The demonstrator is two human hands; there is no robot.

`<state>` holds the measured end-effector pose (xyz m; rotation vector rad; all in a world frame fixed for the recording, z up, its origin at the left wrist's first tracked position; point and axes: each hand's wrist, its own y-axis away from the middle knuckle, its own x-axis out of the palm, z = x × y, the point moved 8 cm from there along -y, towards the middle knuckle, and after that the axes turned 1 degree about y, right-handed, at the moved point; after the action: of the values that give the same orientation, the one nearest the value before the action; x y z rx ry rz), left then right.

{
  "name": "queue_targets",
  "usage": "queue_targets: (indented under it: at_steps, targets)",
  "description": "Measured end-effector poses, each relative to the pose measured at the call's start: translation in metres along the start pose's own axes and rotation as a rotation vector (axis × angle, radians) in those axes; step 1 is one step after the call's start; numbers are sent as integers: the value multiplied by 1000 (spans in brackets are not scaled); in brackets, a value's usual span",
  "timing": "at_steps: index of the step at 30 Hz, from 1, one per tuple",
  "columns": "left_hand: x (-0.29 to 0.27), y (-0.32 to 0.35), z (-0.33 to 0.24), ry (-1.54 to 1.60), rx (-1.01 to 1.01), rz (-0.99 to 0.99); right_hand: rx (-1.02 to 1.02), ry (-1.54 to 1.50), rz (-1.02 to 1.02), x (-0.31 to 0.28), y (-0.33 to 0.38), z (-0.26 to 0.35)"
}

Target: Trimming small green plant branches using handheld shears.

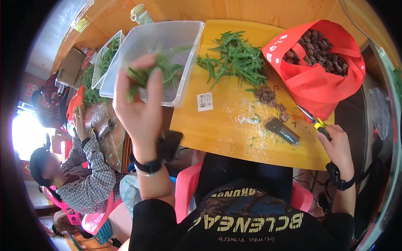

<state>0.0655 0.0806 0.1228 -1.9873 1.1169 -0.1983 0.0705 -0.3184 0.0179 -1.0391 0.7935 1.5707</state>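
Note:
My left hand (138, 106) is raised over the clear plastic bin (194, 54), its thumb and fingers curled round a green sprig (144, 78); both are smeared by motion. More greenery shows behind the fingers, and I cannot tell how much of it is held. At the table's right side my right hand (338, 146) grips pliers (320, 124) with yellow and black handles, their jaws pointing up and left. Between the hands lie a pile of green sprigs (236, 58), several brown pine cones (266, 95) and a dark bundle of thin stems (282, 130).
A red bag (322, 92) full of pine cones stands at the right. White crumbs (238, 134) and a white label (204, 102) lie on the yellow table (197, 134). At the left, a co-worker in a checked shirt (94, 184) sits by a white basket (100, 65). A cup (141, 14) stands behind the bin.

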Motion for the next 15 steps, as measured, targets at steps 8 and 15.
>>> queue_targets:
  at_steps: [8, 15]
  targets:
    - [18, -15, 37, -676, 213, 214, 20, 217, -73, 36, 14, -39]
    - [126, 45, 54, -209, -4, 562, -5, 223, -19, 57, 19, -57]
